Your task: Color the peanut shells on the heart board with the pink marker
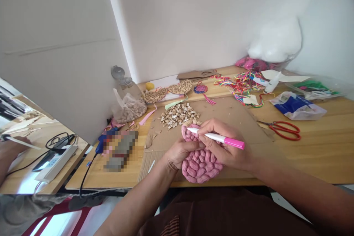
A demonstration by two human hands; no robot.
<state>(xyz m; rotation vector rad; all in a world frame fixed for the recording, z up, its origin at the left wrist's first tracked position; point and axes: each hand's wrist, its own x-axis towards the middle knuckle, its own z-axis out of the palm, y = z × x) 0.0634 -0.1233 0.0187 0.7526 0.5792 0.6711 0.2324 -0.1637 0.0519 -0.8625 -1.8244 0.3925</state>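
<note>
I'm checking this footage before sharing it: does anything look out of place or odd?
Yes: a gray patch on the table, left of the cardboard, is pixelated, so what lies there can't be read. The multicolored threads at the back right also look tangled.

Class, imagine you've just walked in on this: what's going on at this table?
A person is colouring a piece made of peanut shells. The left hand holds the pink peanut-shell piece, while the right hand grips a white-and-pink marker, its tip at the piece's far end. Most of what shows is pink, but some shells along the far edge are pale tan. Beyond lies a heap of loose shells on cardboard; red-handled scissors lie to the right.
</note>
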